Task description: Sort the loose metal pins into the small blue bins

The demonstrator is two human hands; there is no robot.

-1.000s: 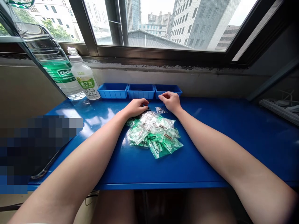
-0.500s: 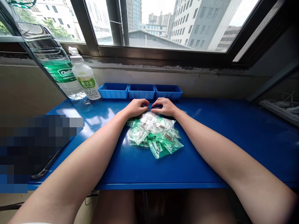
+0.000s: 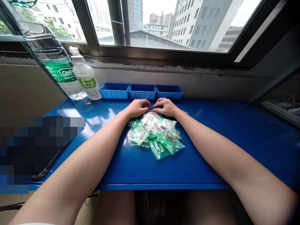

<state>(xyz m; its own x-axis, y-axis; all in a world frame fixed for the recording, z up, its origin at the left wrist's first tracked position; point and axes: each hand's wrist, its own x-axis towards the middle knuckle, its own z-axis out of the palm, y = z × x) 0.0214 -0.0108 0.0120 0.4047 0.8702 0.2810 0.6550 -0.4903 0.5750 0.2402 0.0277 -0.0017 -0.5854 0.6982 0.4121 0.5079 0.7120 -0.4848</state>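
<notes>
My left hand (image 3: 138, 107) and my right hand (image 3: 166, 107) face each other at the far edge of a pile of small clear-and-green plastic packets (image 3: 153, 132). Fingers on both hands are curled in, thumb toward forefinger. Tiny dark pieces show between the fingertips, too small to name. The curled fingers partly hide what each hand pinches. Inside several packets lie thin brownish, rod-like pieces. Just beyond my hands stands a row of blue plastic bins: a left bin (image 3: 114, 93), a middle bin (image 3: 142, 94) and a right bin (image 3: 170, 94).
At the back left of the blue table (image 3: 211, 131) stand a large water bottle (image 3: 61, 67) and a smaller coconut water bottle (image 3: 87, 79). A white power strip (image 3: 281, 109) lies at the far right. Behind the bins are a low wall and a window.
My fingertips have shifted very slightly over the small dark pieces. The packets and bins lie as before; the whole view has moved a touch.
</notes>
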